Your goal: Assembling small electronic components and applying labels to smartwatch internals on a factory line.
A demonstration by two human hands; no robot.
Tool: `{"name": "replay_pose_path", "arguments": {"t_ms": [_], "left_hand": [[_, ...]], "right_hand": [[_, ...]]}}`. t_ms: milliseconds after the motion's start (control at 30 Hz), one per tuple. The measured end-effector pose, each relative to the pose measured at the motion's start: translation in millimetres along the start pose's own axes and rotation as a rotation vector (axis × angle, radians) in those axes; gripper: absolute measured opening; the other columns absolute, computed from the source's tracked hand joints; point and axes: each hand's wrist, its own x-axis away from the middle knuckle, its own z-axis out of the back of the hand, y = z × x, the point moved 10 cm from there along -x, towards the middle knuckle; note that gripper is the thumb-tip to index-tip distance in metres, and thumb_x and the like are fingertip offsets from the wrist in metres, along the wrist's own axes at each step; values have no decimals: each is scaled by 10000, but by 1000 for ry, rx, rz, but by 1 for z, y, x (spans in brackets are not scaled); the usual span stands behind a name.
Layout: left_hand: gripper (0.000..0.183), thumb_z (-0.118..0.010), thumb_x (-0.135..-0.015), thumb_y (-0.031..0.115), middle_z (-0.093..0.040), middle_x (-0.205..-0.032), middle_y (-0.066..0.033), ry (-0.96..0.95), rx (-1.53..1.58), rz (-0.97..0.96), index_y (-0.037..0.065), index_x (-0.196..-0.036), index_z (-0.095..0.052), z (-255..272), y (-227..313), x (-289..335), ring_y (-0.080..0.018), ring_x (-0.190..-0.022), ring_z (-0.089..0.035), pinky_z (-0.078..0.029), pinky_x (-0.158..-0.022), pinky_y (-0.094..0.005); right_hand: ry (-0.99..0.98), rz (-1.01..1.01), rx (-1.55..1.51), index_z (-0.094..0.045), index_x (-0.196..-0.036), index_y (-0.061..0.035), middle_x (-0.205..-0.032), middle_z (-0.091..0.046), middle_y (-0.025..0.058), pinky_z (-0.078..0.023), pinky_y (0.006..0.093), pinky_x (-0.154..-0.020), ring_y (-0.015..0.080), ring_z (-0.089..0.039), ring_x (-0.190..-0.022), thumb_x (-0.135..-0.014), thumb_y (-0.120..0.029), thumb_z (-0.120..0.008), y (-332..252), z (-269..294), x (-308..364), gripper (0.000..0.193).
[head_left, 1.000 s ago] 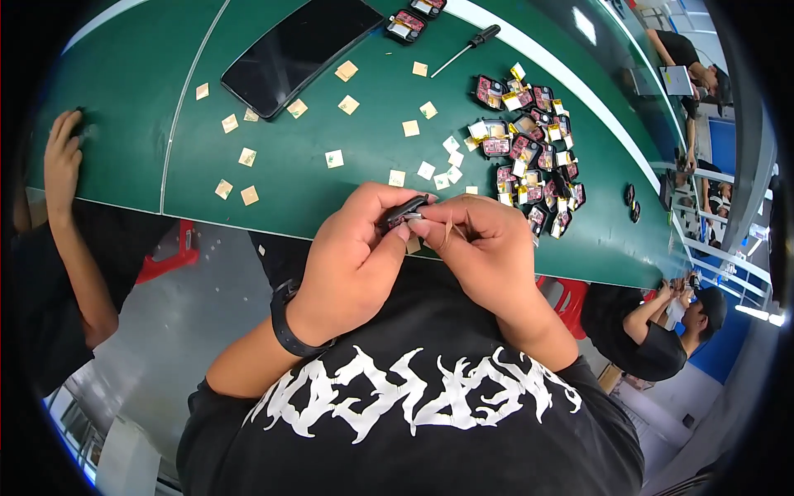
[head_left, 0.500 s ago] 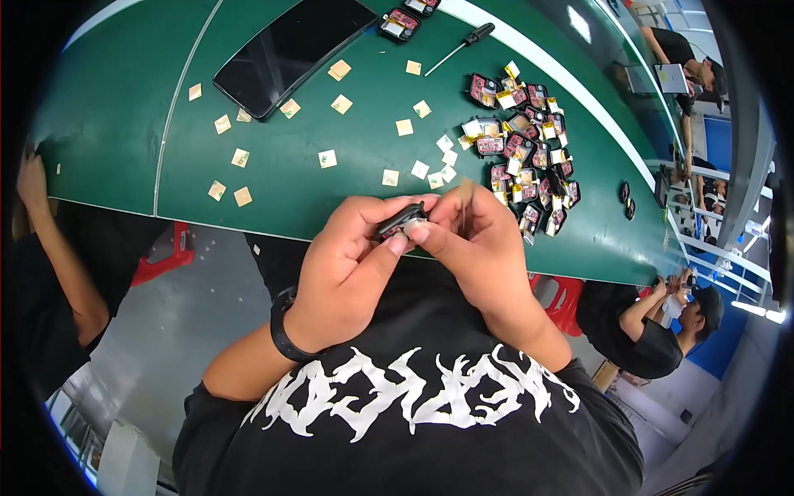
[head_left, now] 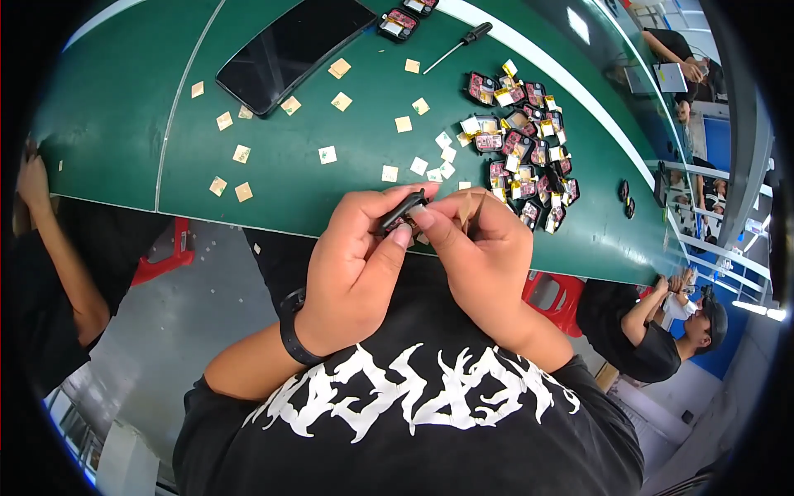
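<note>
Close to the table's near edge, my left hand grips a small black electronic device casing, tilted, its reddish inside partly hidden by my fingers. My right hand is closed beside it, with thumb and forefinger pressed at the casing's right side. A tan paper square pokes up between the fingers of that hand. Whatever lies under the right thumb is mostly covered. Several open black casings with red circuit boards and silver-and-yellow battery packs are heaped to the right of my hands.
Small tan and white paper squares are scattered over the green table. A large black phone-like slab lies at the back, with a screwdriver farther right. Co-workers sit at left and right; red stools stand below the table edge.
The casing has tipped more steeply in my left hand, so less of its inside shows. Both hands have shifted slightly right, and the tan paper square shows more broadly.
</note>
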Motion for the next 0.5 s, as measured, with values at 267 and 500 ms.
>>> {"name": "replay_pose_path", "arguments": {"t_ms": [267, 500], "left_hand": [[304, -450, -1070, -21, -512, -1476, -249, -40, -101, 13, -7, -1373, -427, 4, -4, -1, -260, -1314, -569, -483, -1103, -404], [297, -456, -1073, 6, -558, -1428, -238, -49, 175, 136, -15, -1369, -448, 7, -8, -1, -239, -1275, -595, -497, -1088, -393]], "right_hand": [[-33, -14, 60, -750, -984, -11, -799, -683, 82, -498, 255, -587, 146, -648, -706, -838, -42, -811, 8, -7, -1, 161], [62, 663, 350, -745, -1045, -46, -952, -676, 117, -539, 322, -577, 226, -657, -708, -805, -9, -816, -36, -8, 25, 254]]}}
